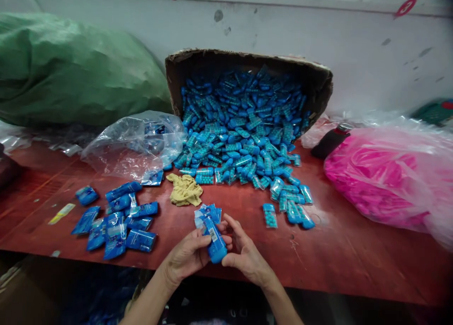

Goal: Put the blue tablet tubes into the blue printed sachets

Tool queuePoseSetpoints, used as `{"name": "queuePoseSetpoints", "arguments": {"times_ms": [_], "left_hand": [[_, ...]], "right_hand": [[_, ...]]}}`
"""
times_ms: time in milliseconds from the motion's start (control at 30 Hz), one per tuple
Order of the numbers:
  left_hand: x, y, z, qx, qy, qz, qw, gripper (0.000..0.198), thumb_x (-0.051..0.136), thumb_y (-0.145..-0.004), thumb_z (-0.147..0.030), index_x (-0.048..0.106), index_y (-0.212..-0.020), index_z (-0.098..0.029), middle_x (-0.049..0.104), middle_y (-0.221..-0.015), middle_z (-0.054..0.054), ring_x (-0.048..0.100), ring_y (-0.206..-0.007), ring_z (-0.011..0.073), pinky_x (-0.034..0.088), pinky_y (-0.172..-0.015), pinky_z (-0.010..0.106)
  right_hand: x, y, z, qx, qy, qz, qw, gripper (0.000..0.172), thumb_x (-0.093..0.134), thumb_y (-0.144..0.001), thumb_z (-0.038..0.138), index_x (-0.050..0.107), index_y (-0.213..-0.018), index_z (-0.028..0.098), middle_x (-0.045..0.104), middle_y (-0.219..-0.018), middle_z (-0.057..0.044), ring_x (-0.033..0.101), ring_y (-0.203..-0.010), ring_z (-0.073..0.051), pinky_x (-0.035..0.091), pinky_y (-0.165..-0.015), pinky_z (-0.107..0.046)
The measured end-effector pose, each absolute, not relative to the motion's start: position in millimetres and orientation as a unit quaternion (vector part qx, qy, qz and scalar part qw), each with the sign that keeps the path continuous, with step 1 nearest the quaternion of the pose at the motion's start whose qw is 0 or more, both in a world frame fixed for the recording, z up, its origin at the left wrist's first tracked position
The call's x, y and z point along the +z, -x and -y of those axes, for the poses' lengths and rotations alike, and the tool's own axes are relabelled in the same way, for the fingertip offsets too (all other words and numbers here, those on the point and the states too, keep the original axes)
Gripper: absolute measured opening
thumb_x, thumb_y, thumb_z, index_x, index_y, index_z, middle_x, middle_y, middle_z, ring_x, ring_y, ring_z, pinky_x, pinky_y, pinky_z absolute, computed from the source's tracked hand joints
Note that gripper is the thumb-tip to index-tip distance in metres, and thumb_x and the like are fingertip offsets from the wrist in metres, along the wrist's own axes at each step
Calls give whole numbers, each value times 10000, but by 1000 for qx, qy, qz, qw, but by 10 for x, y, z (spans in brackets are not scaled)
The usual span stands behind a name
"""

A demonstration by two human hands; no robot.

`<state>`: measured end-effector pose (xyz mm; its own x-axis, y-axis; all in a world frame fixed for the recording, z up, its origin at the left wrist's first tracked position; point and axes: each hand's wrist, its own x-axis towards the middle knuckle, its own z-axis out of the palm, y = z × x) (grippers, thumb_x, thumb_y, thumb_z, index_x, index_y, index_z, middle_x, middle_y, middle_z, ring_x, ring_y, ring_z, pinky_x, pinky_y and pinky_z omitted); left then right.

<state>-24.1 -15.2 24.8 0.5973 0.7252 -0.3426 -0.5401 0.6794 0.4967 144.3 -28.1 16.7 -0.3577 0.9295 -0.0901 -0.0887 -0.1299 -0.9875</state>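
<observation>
My left hand and my right hand meet at the near edge of a red-brown table. Both are closed on a blue tube-shaped packet with a white label. Behind it, the left hand also holds a small stack of flat blue sachets. A tipped cardboard box at the back spills a heap of blue packets toward me. Several filled blue sachets lie in a loose group at the left.
A crumpled yellow cloth lies mid-table. A clear plastic bag holding a few sachets sits left of the box. A big green sack fills the far left, a pink-filled plastic bag the right, with a dark bottle beside it.
</observation>
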Motion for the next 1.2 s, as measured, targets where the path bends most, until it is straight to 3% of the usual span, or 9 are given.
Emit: {"name": "queuePoseSetpoints", "arguments": {"times_ms": [233,433,600,700,767,833,967,1067,1200], "left_hand": [[255,141,240,387,-167,-317,850,187,609,-723,-184,644,-900,-133,704,-797,73,648,-785,172,472,-761,277],[224,-15,388,437,-131,-375,807,171,617,-722,-295,642,-797,-143,675,-710,38,616,-653,131,475,-579,229],[317,13,390,449,-143,-418,777,215,601,-727,-304,624,-881,-156,675,-758,41,624,-730,172,495,-693,322],[434,344,288,494,-205,-558,635,279,651,-661,-310,603,-903,-180,672,-799,21,618,-790,196,477,-772,357],[527,687,218,499,-267,-693,447,338,665,-625,-334,601,-922,-187,668,-854,21,598,-870,225,445,-838,375],[612,1031,176,443,-323,-794,262,460,612,-660,-402,553,-1071,-203,640,-1012,55,551,-992,289,397,-890,448],[636,1352,188,359,-403,-841,-29,612,522,-731,-419,360,-1276,-193,433,-1315,137,347,-1214,369,296,-946,541],[466,1178,214,374,-514,-768,-78,495,473,-771,-377,446,-1209,-149,463,-1279,162,319,-1244,325,286,-982,476],[120,740,253,321,-623,-713,25,412,420,-797,-349,518,-1118,-110,555,-1163,182,399,-1189,305,326,-961,441]], "right_hand": [[243,-1460,276,655,341,535,409,518,591,-711,182,494,-1207,293,475,-1136,-21,462,-1058,-197,381,-908,-336],[200,-1389,351,670,375,494,407,450,584,-733,286,514,-1177,321,459,-1034,-12,509,-833,-161,508,-667,-283],[143,-1355,327,616,388,546,416,440,589,-741,287,521,-1176,291,508,-992,-9,508,-875,-163,436,-827,-304],[121,-1380,269,584,405,573,406,411,559,-765,223,515,-1171,273,513,-970,-7,510,-812,-135,429,-786,-269],[126,-1403,216,538,439,597,403,348,522,-791,208,535,-1135,258,514,-914,-2,502,-755,-123,428,-737,-250],[152,-1403,143,479,465,632,393,293,503,-813,226,554,-1102,240,520,-861,-1,501,-736,-127,422,-720,-246],[230,-1225,-129,349,503,719,329,312,508,-824,314,524,-1126,237,562,-864,-18,538,-764,-153,413,-713,-253],[254,-922,-450,239,539,779,215,400,519,-805,411,476,-1165,241,594,-959,-49,554,-904,-204,400,-725,-273],[206,-539,-871,202,555,795,141,272,495,-821,351,535,-1036,188,641,-924,-74,583,-871,-218,384,-675,-271]]}}
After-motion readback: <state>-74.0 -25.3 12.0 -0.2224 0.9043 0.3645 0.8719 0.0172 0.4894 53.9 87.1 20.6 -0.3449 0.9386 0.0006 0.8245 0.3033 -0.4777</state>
